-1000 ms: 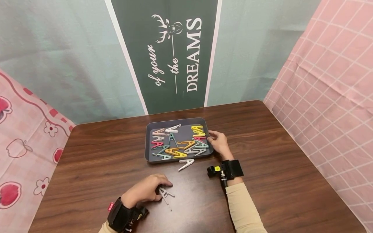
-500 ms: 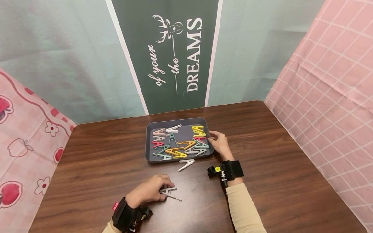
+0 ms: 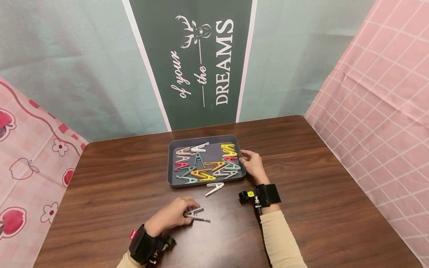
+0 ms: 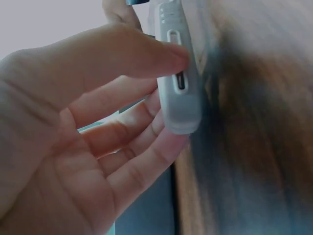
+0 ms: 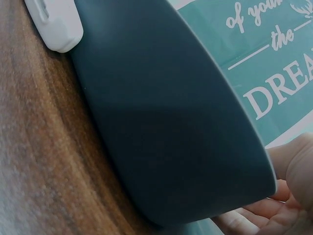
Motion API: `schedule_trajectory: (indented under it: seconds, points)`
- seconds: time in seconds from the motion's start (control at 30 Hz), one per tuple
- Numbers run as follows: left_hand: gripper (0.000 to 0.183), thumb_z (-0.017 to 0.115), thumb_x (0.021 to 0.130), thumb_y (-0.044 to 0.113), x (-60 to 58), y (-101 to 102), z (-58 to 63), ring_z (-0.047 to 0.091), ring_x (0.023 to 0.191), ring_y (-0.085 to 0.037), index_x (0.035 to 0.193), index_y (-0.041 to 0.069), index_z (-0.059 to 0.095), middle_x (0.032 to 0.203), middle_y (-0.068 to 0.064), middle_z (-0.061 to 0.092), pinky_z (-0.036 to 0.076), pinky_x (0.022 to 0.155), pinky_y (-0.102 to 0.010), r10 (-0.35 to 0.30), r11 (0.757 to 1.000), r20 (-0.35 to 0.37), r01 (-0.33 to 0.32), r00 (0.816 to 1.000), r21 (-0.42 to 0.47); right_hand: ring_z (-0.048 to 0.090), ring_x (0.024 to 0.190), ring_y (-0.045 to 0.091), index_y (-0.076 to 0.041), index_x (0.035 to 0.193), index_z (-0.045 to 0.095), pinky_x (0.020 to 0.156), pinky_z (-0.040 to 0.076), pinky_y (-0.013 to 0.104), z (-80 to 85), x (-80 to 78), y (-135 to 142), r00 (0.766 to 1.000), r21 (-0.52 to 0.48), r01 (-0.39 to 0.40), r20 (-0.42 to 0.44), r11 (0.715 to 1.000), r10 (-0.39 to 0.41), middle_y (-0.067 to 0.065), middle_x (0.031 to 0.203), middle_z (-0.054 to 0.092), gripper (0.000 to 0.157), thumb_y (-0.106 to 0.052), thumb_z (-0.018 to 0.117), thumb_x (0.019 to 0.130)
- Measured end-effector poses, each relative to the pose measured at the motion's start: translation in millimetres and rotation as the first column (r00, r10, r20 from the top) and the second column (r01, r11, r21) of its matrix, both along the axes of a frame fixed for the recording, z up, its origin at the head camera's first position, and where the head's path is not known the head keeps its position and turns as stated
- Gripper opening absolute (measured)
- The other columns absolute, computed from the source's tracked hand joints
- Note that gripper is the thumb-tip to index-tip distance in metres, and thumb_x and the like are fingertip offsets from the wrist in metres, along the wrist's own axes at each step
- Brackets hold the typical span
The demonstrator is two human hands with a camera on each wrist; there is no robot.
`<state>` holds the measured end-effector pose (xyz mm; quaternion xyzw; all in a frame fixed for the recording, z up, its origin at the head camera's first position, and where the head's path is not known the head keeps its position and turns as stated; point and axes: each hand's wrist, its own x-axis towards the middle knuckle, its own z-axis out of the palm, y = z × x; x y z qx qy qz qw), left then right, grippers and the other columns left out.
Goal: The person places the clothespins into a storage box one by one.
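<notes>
My left hand point(image 3: 175, 214) pinches a grey clothespin point(image 3: 198, 214) by one end, its two legs pointing right, low over the table in front of the tray. The left wrist view has the thumb pressed on the flat side of this pale clothespin point(image 4: 180, 110), fingertips behind it. At the right end of the dark grey tray point(image 3: 170, 163), my right hand point(image 3: 253, 165) grips the wall, thumb and fingers at the rim. Clothespins in yellow, orange point(image 3: 201, 174), green, pink, white and grey lie in the tray. A white clothespin point(image 3: 215, 188) lies just outside its front wall.
The brown wooden table point(image 3: 301, 186) reaches back to a green and grey curtain point(image 3: 285, 56) with printed lettering. Pink patterned cloths hang at the left point(image 3: 20, 167) and right point(image 3: 375, 93). Each wrist wears a black strap with a camera point(image 3: 246, 196).
The clothespin in my left hand has turned from pointing down and right to pointing right, and the hand has shifted slightly right. The right hand and the tray have stayed put.
</notes>
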<state>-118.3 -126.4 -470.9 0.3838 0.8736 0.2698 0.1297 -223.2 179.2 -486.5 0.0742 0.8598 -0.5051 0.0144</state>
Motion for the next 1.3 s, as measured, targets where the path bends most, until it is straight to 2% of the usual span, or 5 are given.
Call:
schedule_trajectory:
  seconds: [0.17, 0.4, 0.7, 0.93, 1.3]
  points:
    - [0.034, 0.073, 0.074, 0.003, -2.6, -1, 2.7, 0.057, 0.078, -0.006, 0.107, 0.001, 0.069, 0.093, -0.005, 0.068, 0.050, 0.070, -0.016, 0.013, 1.000, -0.043, -0.013, 0.999, 0.005, 0.065, 0.113, 0.036, -0.001, 0.133, 0.056, 0.075, 0.052, 0.022, 0.4, -0.1, 0, 1.000, 0.002, 0.002, 0.003, 1.000, -0.002, 0.026, 0.124, 0.064, 0.040, -0.005, 0.057, 0.093]
    - [0.031, 0.073, 0.074, 0.004, -8.7, -5, 9.5, 0.058, 0.076, -0.009, 0.105, 0.000, 0.070, 0.090, -0.005, 0.067, 0.051, 0.068, -0.017, 0.020, 0.999, -0.129, -0.015, 0.991, 0.042, 0.065, 0.113, 0.036, -0.001, 0.133, 0.056, 0.076, 0.053, 0.023, -0.4, -0.5, 0, 1.000, 0.003, 0.002, 0.005, 1.000, -0.002, 0.026, 0.124, 0.064, 0.040, -0.005, 0.058, 0.093]
    - [0.033, 0.072, 0.077, 0.000, -18.6, -10, 24.0, 0.061, 0.076, -0.012, 0.110, -0.002, 0.068, 0.093, -0.008, 0.066, 0.054, 0.067, -0.019, 0.061, 0.997, -0.141, -0.053, 0.988, 0.057, 0.065, 0.114, 0.036, -0.001, 0.133, 0.057, 0.078, 0.054, 0.025, 1.0, -0.4, -1, 1.000, 0.006, 0.008, 0.006, 1.000, -0.008, 0.025, 0.126, 0.063, 0.040, -0.004, 0.058, 0.093]
    - [0.032, 0.070, 0.080, 0.002, -28.5, -3, 31.8, 0.064, 0.079, -0.015, 0.112, -0.002, 0.067, 0.095, -0.010, 0.067, 0.055, 0.070, -0.020, 0.083, 0.995, -0.149, -0.074, 0.985, 0.064, 0.065, 0.114, 0.035, -0.001, 0.133, 0.056, 0.079, 0.054, 0.025, 0.1, -0.5, 0, 1.000, 0.003, 0.010, 0.011, 1.000, -0.010, 0.025, 0.126, 0.063, 0.040, -0.004, 0.057, 0.093]
    - [0.035, 0.068, 0.084, 0.006, -40.1, 10, 39.5, 0.062, 0.088, -0.015, 0.118, 0.004, 0.067, 0.110, -0.012, 0.066, 0.053, 0.074, -0.023, 0.151, 0.986, -0.077, -0.144, 0.986, 0.083, 0.065, 0.114, 0.035, -0.002, 0.133, 0.056, 0.077, 0.053, 0.024, 0.1, -1.3, 0, 1.000, -0.003, 0.011, 0.023, 1.000, -0.010, 0.025, 0.125, 0.064, 0.040, -0.005, 0.057, 0.093]
